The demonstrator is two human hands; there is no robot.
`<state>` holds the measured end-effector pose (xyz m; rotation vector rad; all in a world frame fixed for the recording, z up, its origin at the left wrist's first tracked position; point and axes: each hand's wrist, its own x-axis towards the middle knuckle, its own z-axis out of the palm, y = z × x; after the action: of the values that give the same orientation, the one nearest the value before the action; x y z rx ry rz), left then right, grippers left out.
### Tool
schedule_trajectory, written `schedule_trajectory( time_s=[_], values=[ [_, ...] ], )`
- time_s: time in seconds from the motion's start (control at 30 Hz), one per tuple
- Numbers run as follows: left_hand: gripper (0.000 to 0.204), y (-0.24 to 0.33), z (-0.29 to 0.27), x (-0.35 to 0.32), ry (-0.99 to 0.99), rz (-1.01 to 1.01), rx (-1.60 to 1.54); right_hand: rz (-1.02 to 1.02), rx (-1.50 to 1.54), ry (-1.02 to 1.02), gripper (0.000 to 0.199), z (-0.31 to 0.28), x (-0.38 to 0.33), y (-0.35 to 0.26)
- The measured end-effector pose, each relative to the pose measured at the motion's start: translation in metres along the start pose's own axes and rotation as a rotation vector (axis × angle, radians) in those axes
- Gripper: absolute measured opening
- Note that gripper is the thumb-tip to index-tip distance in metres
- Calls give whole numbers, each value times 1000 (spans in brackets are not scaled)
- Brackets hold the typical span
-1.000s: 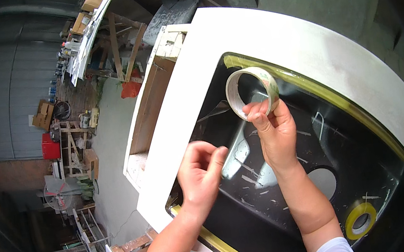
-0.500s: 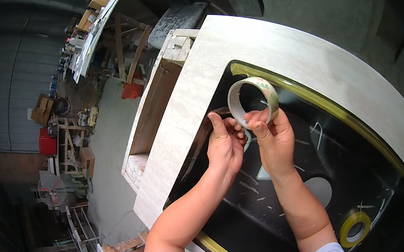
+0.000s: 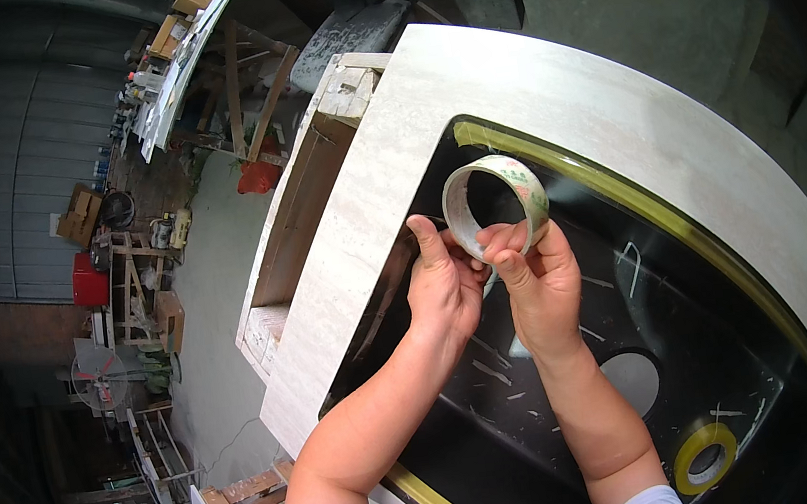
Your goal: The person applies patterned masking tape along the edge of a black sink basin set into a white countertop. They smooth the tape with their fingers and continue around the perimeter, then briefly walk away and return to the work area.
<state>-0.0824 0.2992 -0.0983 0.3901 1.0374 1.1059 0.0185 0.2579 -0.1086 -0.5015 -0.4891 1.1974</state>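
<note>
Above a black basin [image 3: 547, 436], my right hand [image 3: 548, 295] pinches a nearly used-up roll of clear tape [image 3: 523, 182] by its lower edge, thumb outside and fingertips inside the ring. My left hand [image 3: 440, 288] is beside it with the thumb raised and the other fingers curled in near the roll's lower left edge. Whether these fingers grip a tape end is hidden. In the basin's lower right lies a second roll, of yellow tape [image 3: 689, 443]. Yellow tape strips [image 3: 617, 187] run along the basin's rim.
A pale stone-look countertop [image 3: 543, 74] surrounds the basin, with a wooden frame [image 3: 302, 204] along its left side. A dark-seated chair [image 3: 348, 42] stands behind. Farther left are a cluttered workbench [image 3: 194, 61], a red box [image 3: 89, 278] and a fan [image 3: 98, 375].
The tape roll has shifted slightly left and turned a little in my right hand. Both hands have moved slightly left, and the whole view has shifted a little.
</note>
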Motion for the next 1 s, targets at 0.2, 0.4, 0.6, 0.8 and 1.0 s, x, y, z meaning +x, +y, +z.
schedule_trajectory(
  time_s=[0.2, 0.4, 0.6, 0.8, 1.0],
  values=[
    [81, 6, -7, 1, -13, -70, 13, 66, 16, -38, 25, 1, -1, 1],
    [67, 4, -11, -17, 167, -41, 96, 15, 17, -41, 21, 2, 2, 0],
    [67, 8, -12, -24, 167, -60, 88, 81, 35, -24, 20, 5, 2, -5],
    [81, 2, -14, 1, 44, -75, 16, 56, 34, -28, 20, 3, 2, -1],
    [85, 1, -9, 7, 49, -72, -15, 126, 80, -17, 34, -3, -7, -11]
  ],
)
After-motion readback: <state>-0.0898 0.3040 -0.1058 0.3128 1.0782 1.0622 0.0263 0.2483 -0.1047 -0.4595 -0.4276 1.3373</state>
